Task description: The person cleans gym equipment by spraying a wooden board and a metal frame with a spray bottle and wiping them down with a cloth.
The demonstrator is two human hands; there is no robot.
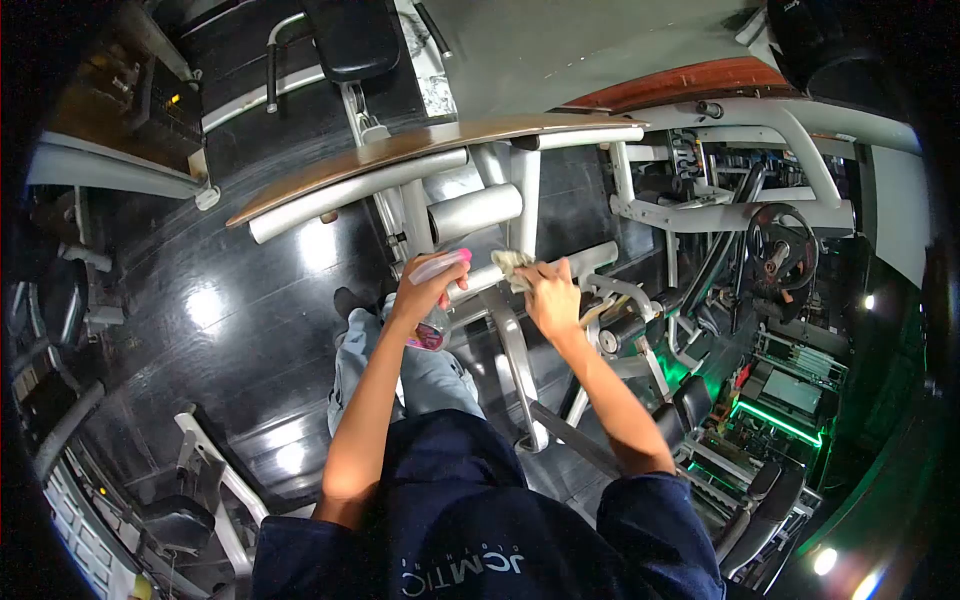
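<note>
My left hand is wrapped round a spray bottle with a pink nozzle and a clear body with a pink label. To its right, my right hand grips a pale, crumpled cloth. The cloth is over or against the light grey frame of a gym machine; whether it touches the metal is hard to tell. Just beyond both hands is a thick grey roller-like tube on the same machine. Most of the bottle's trigger is hidden by my fingers.
A long brown board crosses ahead, above grey tubes. Black-padded gym equipment stands beyond it. On the right are a plate-loaded machine and a green light strip. A white-framed bench stands at the lower left on dark flooring.
</note>
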